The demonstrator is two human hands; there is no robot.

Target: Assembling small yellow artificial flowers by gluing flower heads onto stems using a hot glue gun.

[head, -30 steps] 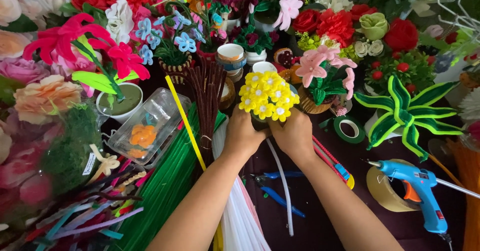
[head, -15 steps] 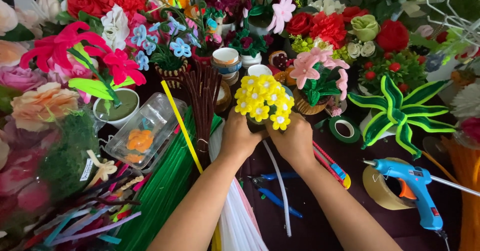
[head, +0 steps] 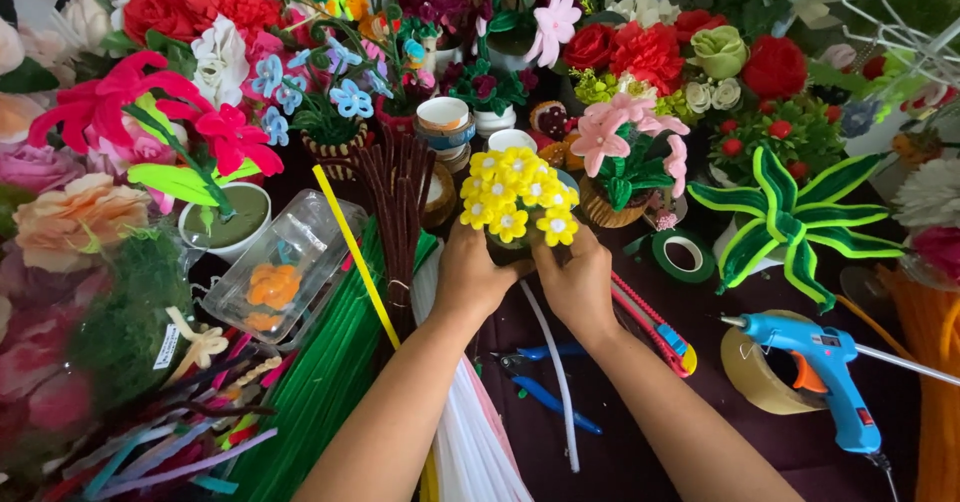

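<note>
A cluster of small yellow pipe-cleaner flowers (head: 517, 194) stands upright at the middle of the table, its base hidden behind my fingers. My left hand (head: 472, 270) grips the base from the left. From the right, my right hand (head: 575, 278) closes on the same base. Both hands meet under the blossoms, and the pot or stem beneath cannot be made out.
Green (head: 322, 382), brown (head: 398, 202) and white (head: 470, 442) pipe-cleaner bundles lie at left. A clear box (head: 285, 274) sits beside them. Blue glue gun (head: 825, 372), tape roll (head: 755, 374), green tape (head: 685, 255), red cutter (head: 655, 324) and blue pliers (head: 545, 377) lie at right. Craft flowers crowd the back.
My hands and the yellow flower cluster have shifted slightly left and down in the view; the grip on the base stays the same.
</note>
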